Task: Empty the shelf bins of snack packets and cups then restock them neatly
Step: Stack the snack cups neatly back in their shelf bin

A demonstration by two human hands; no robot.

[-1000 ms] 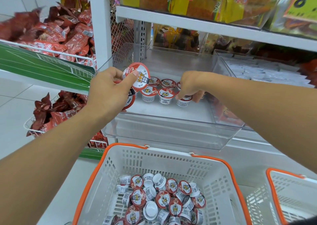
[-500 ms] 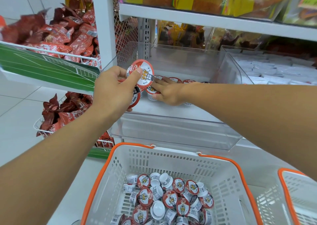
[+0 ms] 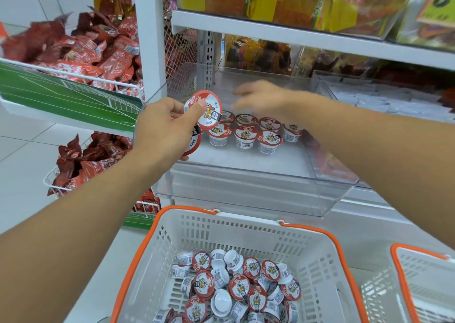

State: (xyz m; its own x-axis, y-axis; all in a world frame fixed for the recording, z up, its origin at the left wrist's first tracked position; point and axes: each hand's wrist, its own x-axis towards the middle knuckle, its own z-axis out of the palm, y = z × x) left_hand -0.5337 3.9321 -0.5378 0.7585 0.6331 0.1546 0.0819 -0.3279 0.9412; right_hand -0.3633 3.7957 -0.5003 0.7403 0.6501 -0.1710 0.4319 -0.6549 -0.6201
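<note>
The left hand [image 3: 162,130] pinches a stack of cups [image 3: 205,112] in its grip, thumb pressed on the top lid, at frame centre-left, just in front of the clear bin [image 3: 246,189]. The right hand [image 3: 266,101], blurred, hovers with fingers spread above the cups standing in the bin [image 3: 246,135]; about eight show there, in two rows. Below, the orange-rimmed basket [image 3: 246,234] holds a loose heap of cups [image 3: 236,288]. Red snack packets [image 3: 81,49] fill the wire racks at upper left.
</note>
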